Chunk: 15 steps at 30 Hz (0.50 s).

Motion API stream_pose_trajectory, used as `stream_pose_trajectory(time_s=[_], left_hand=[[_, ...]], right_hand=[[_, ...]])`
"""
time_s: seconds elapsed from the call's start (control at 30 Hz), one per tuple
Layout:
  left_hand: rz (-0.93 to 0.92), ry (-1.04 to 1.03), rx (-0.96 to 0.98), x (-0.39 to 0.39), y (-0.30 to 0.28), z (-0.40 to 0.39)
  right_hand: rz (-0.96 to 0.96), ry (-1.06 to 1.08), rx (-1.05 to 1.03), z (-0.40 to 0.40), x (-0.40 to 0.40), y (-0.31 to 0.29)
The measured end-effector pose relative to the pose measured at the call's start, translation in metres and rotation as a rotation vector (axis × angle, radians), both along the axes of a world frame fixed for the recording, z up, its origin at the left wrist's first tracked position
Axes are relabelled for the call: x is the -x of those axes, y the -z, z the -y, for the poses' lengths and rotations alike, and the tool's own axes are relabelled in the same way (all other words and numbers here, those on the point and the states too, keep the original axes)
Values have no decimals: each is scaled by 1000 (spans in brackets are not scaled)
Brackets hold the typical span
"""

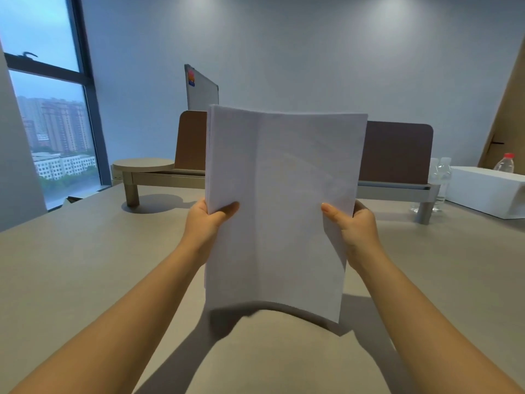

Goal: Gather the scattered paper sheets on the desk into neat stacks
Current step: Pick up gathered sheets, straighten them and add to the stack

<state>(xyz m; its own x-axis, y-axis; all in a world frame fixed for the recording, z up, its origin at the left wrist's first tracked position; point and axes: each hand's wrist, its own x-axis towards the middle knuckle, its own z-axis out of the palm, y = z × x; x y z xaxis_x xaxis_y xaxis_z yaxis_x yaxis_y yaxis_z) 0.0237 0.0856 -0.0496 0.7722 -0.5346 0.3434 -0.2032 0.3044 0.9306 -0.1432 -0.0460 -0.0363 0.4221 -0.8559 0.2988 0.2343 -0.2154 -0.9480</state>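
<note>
Paper stack (284,206): I see it held upright above the counter (71,265), roughly centred in front of me, its lower edge hanging clear over its own shadow.
Left hand (206,220): clamped on the stack's left edge about mid-height, thumb across the front face.
Right hand (353,226): gripping the right edge at about the same height, thumb on the front.
Long axis: runs near vertical, top edge pointing up toward the far wall, bottom edge down toward me; the broad face is turned to the camera.
Shape: the sheets bow, with a soft vertical crease left of centre and the bottom edge curving.
Risk, slipping: with the grip only at the side edges, I judge inner sheets could slide out downward if either hand eases.
Risk, skew: the top left corner shows sheet edges fanned slightly, so tapping it down while bowed could leave an uneven stack.
Risk, creasing: squeezing the sides inward could deepen the fold.
Surroundings: bottles (439,177) and a white box (483,189) stand well apart on the right.
</note>
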Motion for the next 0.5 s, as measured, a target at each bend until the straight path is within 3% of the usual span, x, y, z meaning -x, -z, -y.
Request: stream_pose_trajectory(time_s=[0.23, 0.5], left_hand=[[-14, 167, -152, -11, 19, -13], [-52, 161, -267, -20, 30, -13]], right_hand=[[-63, -188, -95, 4, 2, 4], [-50, -24, -123, 4, -10, 10]])
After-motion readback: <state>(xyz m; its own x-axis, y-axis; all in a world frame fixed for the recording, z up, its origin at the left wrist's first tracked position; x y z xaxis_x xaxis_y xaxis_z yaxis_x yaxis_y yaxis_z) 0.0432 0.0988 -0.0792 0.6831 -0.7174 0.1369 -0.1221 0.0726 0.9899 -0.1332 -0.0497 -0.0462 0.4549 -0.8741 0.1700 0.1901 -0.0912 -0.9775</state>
